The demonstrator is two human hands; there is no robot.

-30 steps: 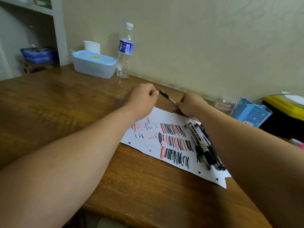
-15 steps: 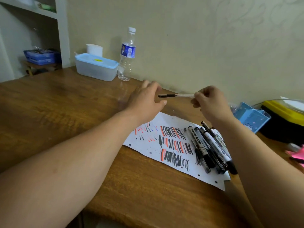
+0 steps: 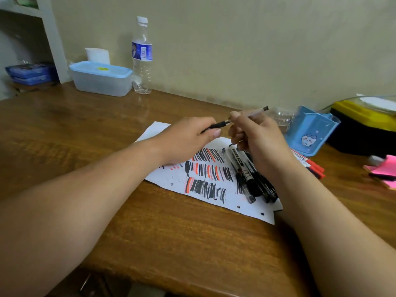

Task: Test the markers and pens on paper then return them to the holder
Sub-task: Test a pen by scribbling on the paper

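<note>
Presently uncapping, by judgement. Found pen [image 3: 255, 112] aloft over paper [image 3: 156, 130], barrel pinched in right grip [image 3: 259, 140], black end clenched in left grip [image 3: 188, 140]. Pull straight along axis; avoid twisting

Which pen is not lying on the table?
The thin clear pen, held by left hand and right hand; black markers lie on the paper, red pens beside the blue holder.
</note>
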